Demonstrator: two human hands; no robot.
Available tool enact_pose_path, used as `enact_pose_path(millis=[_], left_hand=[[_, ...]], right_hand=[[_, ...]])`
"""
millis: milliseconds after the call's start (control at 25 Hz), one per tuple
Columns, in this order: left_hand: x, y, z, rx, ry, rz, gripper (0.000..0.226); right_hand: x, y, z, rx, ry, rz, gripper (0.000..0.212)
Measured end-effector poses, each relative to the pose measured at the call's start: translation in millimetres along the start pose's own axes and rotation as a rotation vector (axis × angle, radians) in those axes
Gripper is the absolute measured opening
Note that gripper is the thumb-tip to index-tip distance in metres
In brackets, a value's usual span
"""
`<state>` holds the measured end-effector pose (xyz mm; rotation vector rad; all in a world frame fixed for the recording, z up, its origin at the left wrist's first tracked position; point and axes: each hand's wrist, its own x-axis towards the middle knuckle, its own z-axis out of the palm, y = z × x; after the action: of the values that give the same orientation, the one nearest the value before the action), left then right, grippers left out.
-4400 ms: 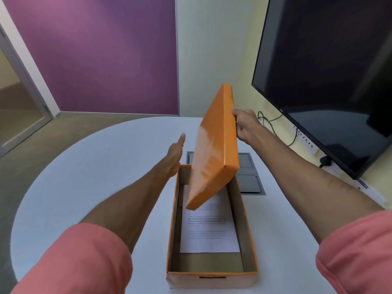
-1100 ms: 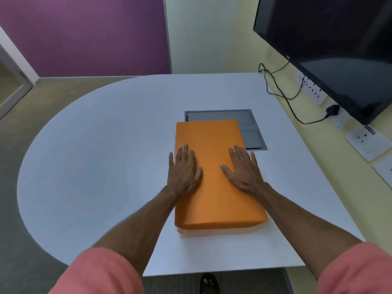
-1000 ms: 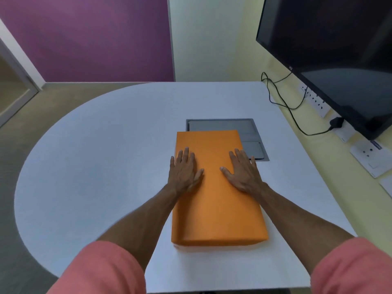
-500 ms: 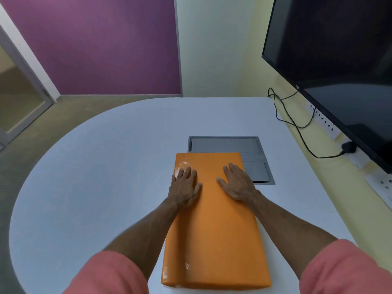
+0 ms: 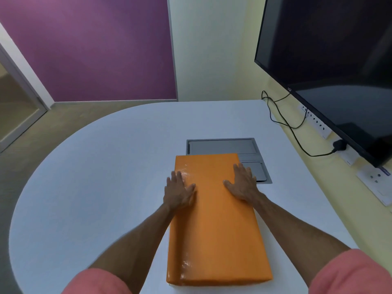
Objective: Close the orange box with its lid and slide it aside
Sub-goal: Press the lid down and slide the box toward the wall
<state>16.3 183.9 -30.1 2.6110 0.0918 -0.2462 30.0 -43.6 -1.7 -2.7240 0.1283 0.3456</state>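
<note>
since 0.5 s ago both hands have slid outward on the lid (image 5: 214, 219): the left hand (image 5: 179, 193) now sits over the lid's left edge and the right hand (image 5: 244, 184) over its right edge, where before they lay closer together on the top. the lid fully covers the orange box (image 5: 212, 282), so only a thin strip of the box shows under the near edge. both hands lie flat, palms down, fingers spread wide and gripping nothing; the left fingers look blurred. the closed box rests lengthwise on the white table (image 5: 101, 177), near its front edge and right of centre, and its far end overlaps the near edge of the grey panel (image 5: 222, 146) set into the tabletop. pink sleeves (image 5: 350, 272) show at the bottom corners. a dark screen (image 5: 331, 66) hangs on the yellow wall at right, with a black cable (image 5: 297, 141) running below it to a plug.
</note>
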Motion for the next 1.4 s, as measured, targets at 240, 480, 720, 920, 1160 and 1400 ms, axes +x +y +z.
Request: enact_pose_path(millis=[240, 480, 720, 920, 1160, 1400], left_hand=[[-25, -13, -22, -0.773, -0.324, -0.531, 0.071], [-30, -22, -31, -0.815, -0.394, -0.531, 0.022], [-35, -13, -29, -0.776, -0.429, -0.449, 0.042], [-41, 22, -22, -0.775, -0.452, -0.405, 0.044], [-61, 93, 4, -0.789, -0.474, -0.358, 0.042], [-93, 167, 56, -0.812, -0.465, -0.372, 0.045]], right_hand=[[-35, 17, -10, 0.663, -0.197, 0.525, 0.073], [-55, 19, -5, 0.783, -0.308, 0.671, 0.06], [-72, 31, -14, 0.803, -0.231, 0.686, 0.053], [-89, 63, -39, 0.82, -0.21, 0.688, 0.054], [-108, 130, -73, 0.811, -0.151, 0.706, 0.052], [-130, 214, -101, 0.778, -0.114, 0.712, 0.05]])
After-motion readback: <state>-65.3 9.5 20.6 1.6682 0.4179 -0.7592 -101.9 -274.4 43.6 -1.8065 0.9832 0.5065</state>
